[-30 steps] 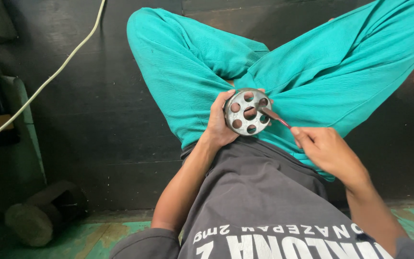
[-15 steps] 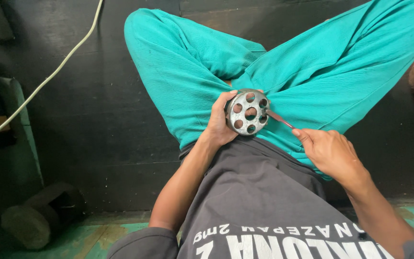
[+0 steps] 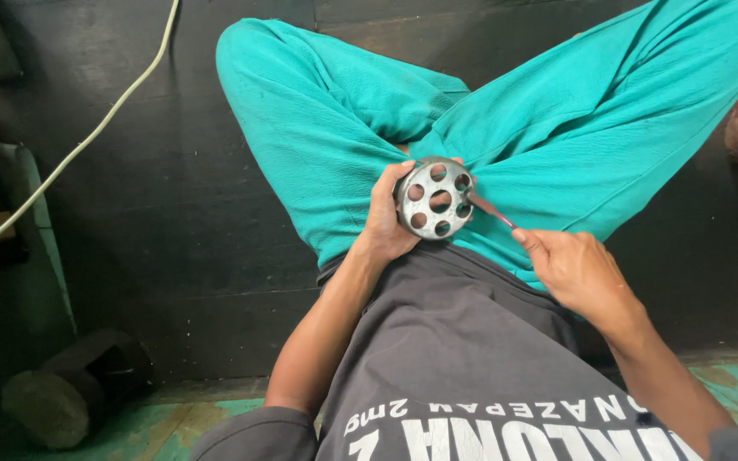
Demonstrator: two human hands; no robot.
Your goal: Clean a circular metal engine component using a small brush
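View from above of a person sitting cross-legged on a dark, worn floor [image 3: 172,213], wearing teal trousers [image 3: 343,128] and a grey shirt [image 3: 454,358]. The left hand [image 3: 384,218] is wrapped around the edge of a round grey metal disc [image 3: 435,198] drilled with a ring of holes, held upright above the lap. The right hand [image 3: 576,269] pinches a thin rod-like tool [image 3: 490,209] whose tip touches the disc's right rim. A pale cable [image 3: 87,141] runs diagonally across the floor at left. A dark cylindrical object [image 3: 66,393] lies at lower left, on a strip of chipped green floor [image 3: 155,418].
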